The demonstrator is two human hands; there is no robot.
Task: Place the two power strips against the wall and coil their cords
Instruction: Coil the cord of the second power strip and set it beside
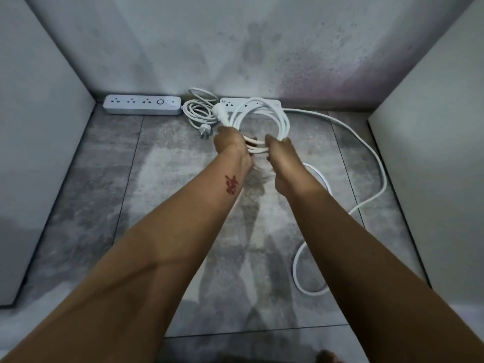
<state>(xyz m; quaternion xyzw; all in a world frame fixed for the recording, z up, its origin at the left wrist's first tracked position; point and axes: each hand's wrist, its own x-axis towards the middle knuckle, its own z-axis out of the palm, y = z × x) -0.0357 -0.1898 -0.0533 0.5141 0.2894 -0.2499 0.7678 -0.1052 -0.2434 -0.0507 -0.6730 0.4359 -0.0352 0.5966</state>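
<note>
Head view. A grey power strip is seen lying flat on the tiled floor, its long back edge set against the stained wall. Just beside its right end its thin cord is gathered into a small coil on the floor, with the three-pin plug resting at the coil's near edge. To the right, a white power strip is likewise placed along the wall, partly hidden behind a bundle of cord loops that is held above the floor in front of it. The left hand is closed round the lower left of the bundle, fingers curled over the strands; the right hand is closed round the lower right in the same manner. The remaining loose cord is shown running from the white strip's right end across the floor in a wide curve, back behind the right forearm. A red mark is visible on the left forearm.
</note>
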